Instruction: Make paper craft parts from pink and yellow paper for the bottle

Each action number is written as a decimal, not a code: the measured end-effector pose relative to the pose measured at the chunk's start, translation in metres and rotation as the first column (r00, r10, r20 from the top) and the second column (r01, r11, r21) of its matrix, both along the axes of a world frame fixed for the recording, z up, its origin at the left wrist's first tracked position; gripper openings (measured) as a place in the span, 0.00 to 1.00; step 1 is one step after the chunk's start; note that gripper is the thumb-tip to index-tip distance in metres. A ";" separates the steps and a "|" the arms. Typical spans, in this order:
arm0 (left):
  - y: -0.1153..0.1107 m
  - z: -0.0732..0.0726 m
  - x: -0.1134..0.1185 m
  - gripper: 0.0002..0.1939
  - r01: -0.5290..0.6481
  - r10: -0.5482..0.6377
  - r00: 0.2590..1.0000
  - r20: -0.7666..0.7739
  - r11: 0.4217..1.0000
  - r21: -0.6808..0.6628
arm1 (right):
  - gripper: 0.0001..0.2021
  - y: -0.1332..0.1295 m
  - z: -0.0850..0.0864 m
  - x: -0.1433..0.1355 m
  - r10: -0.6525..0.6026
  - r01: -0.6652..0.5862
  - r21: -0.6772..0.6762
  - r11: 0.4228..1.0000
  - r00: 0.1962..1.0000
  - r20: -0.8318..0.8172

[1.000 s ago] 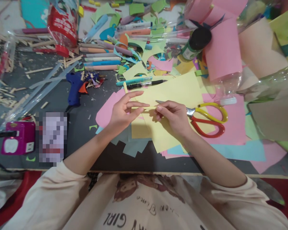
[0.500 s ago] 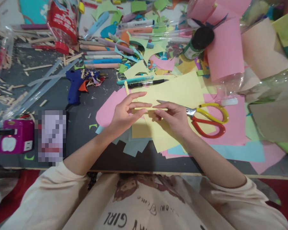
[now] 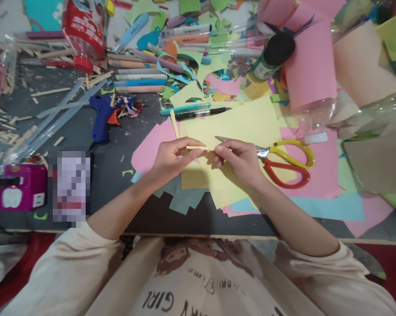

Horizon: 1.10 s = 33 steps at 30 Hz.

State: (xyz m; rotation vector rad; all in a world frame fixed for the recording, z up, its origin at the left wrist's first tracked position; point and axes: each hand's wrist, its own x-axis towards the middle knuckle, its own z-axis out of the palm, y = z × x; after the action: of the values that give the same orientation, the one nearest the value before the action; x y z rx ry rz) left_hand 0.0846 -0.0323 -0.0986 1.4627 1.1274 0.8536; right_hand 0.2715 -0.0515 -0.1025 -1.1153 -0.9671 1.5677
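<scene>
Yellow paper strip (image 3: 208, 149) is spanning the frame's centre; the left hand (image 3: 169, 156) and right hand (image 3: 242, 160) are pinching it narrowly.

left hand (image 3: 171, 154): thumb-and-finger pinch | right hand (image 3: 240, 157): pinching, fingers curled, just beside left's grip | forearms (image 3: 125, 205): slanting inward toward the grip

Loose cream shirt with a printed front

The person wears a loose, cream-coloured shirt (image 3: 128, 285) of soft, creasing cloth. Its wide left sleeve (image 3: 74, 263) and right sleeve (image 3: 332, 276) end around the elbows, leaving the forearms bare. The front carries a brown-toned printed picture (image 3: 171, 256), blurred in detail. Beside it runs thin dark script (image 3: 208, 285), with "Time" legible, and bold black capitals (image 3: 163, 299), "GIRL" among them.
</scene>
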 end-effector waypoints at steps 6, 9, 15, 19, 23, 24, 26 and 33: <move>-0.002 0.004 0.002 0.14 -0.024 0.025 0.998 0.054 0.999 -0.026 | 0.09 0.001 0.000 -0.002 -0.006 -0.010 0.114 0.993 0.990 0.139; -0.001 0.007 0.002 0.13 -0.023 0.024 0.999 0.033 0.999 -0.031 | 0.07 0.001 -0.002 -0.002 0.028 -0.057 0.140 0.988 0.979 0.203; 0.000 0.007 0.001 0.14 -0.009 0.010 1.000 0.017 1.000 -0.027 | 0.10 0.001 0.000 -0.001 0.041 -0.061 0.111 0.992 0.984 0.174; 0.000 0.006 0.001 0.15 0.000 0.001 0.999 0.037 1.000 -0.018 | 0.11 0.002 0.003 -0.002 0.040 -0.054 0.085 0.995 0.985 0.165; 0.000 0.008 0.002 0.19 -0.005 0.007 0.999 0.039 0.999 -0.040 | 0.11 0.001 0.004 -0.003 0.042 -0.056 0.093 0.994 0.988 0.147; -0.001 0.009 0.002 0.19 -0.004 0.006 0.999 0.042 0.999 -0.048 | 0.12 0.001 0.003 -0.003 0.045 -0.059 0.095 0.994 0.989 0.139; -0.001 0.009 0.002 0.20 0.003 -0.001 0.999 0.036 0.999 -0.054 | 0.13 0.001 0.003 -0.002 0.056 -0.068 0.090 0.994 0.990 0.133; 0.004 0.004 -0.005 0.16 0.163 -0.100 0.960 -0.261 0.958 0.234 | 0.15 0.001 0.001 0.000 0.078 -0.087 0.051 0.995 0.985 0.154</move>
State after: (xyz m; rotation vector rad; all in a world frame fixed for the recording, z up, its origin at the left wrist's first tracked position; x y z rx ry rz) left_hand 0.0800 -0.0285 -0.0943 1.8784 1.1155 0.7561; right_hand 0.2712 -0.0505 -0.1019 -1.1802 -1.1659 1.5277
